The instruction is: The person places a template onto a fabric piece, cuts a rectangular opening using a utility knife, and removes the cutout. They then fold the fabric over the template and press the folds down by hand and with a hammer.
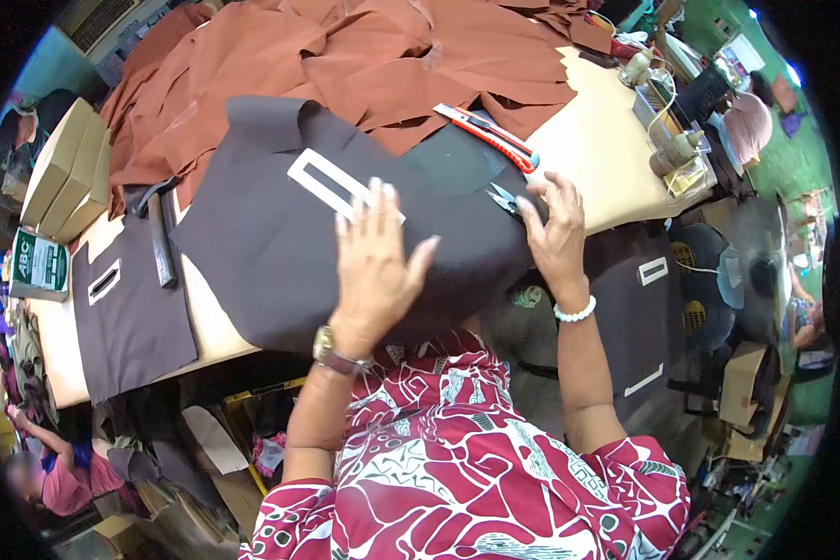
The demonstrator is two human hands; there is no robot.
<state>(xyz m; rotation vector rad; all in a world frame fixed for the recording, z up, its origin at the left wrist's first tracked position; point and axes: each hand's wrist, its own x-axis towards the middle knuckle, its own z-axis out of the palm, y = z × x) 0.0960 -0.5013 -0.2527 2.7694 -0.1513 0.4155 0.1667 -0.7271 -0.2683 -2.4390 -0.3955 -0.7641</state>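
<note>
White frame (299,163) part-hidden by empty left hand (375,266), fingers straight; snips (503,199) at its two o'clock, obscured by half-curled right hand (560,233), grip unclear.

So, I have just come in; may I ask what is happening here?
A person has both hands over a dark sheet. The left hand is spread, its fingertips over one end of a white frame. The right hand is beside the small snips; whether it touches them, I cannot tell. A red cutter lies beyond, unheld.
</note>
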